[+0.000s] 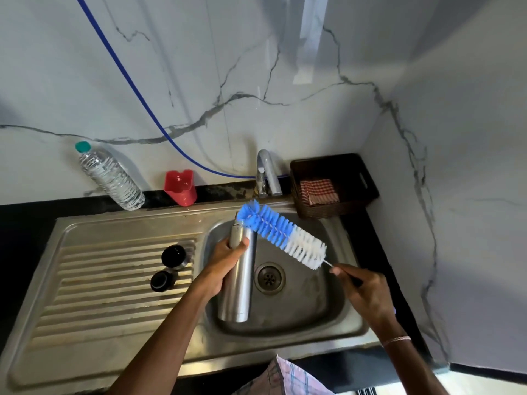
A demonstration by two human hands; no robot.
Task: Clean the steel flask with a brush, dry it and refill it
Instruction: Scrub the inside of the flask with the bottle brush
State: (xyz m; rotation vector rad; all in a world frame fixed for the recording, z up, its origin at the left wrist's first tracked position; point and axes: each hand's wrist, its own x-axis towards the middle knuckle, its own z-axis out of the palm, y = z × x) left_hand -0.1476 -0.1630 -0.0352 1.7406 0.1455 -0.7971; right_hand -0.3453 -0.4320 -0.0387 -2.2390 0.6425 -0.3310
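Note:
The steel flask (238,283) stands tilted over the sink bowl (308,306), its open mouth pointing up and away. My left hand (221,267) grips it near the neck. My right hand (360,292) holds the wire handle of a bottle brush (282,233) with blue and white bristles. The brush hangs in the air, its blue tip just beside the flask's mouth, outside the flask. Two black flask caps (174,256) (161,280) lie on the ribbed drainboard (94,289).
A tap (266,173) stands behind the bowl. A plastic water bottle (109,176) and a red cup (181,188) lean against the marble wall. A dark basket (359,192) with a checked cloth (318,191) sits in the right corner. A blue hose (137,89) runs down the wall.

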